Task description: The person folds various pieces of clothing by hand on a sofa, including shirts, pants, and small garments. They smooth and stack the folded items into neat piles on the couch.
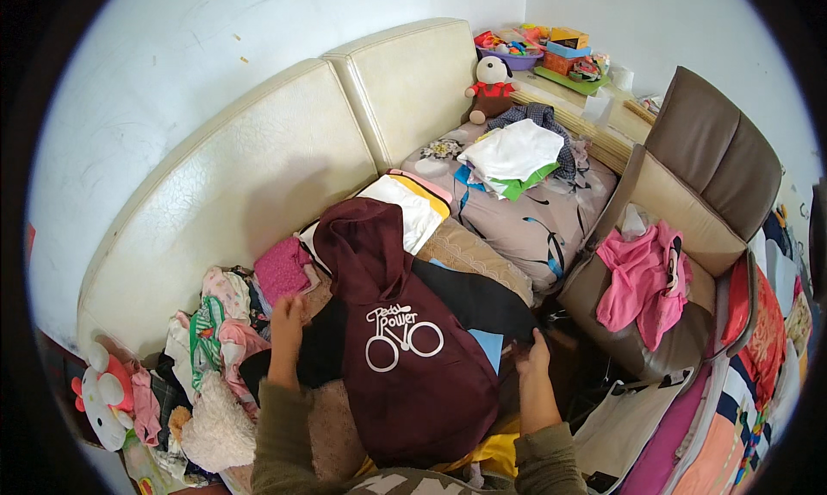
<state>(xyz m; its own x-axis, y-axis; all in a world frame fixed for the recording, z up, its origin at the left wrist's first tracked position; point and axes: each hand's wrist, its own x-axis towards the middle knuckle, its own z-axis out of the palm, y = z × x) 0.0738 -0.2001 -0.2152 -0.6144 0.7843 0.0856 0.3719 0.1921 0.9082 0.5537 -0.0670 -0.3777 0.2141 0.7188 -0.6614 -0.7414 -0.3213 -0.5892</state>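
Observation:
A maroon hooded sweatshirt (420, 391) with black sleeves lies spread out in front of me, hood away from me. Its chest bears white writing and a bicycle print. At the end of the black sleeve on the right (481, 294), my right hand (535, 354) pinches the cuff. My left hand (289, 314) is raised over the area by the other black sleeve (323, 337). It looks blurred, with loosely bent fingers and nothing visible in them. Beneath the sweatshirt, a light blue piece (488, 349) and yellow fabric (497, 453) show.
Piled clothes (207, 340) and a Hello Kitty plush (106, 398) line the left. Folded clothes (513, 149) lie on a floral cushion (497, 210). A brown chair (665, 301) with a pink garment (646, 278) stands right. Behind is a cream padded headboard (258, 172).

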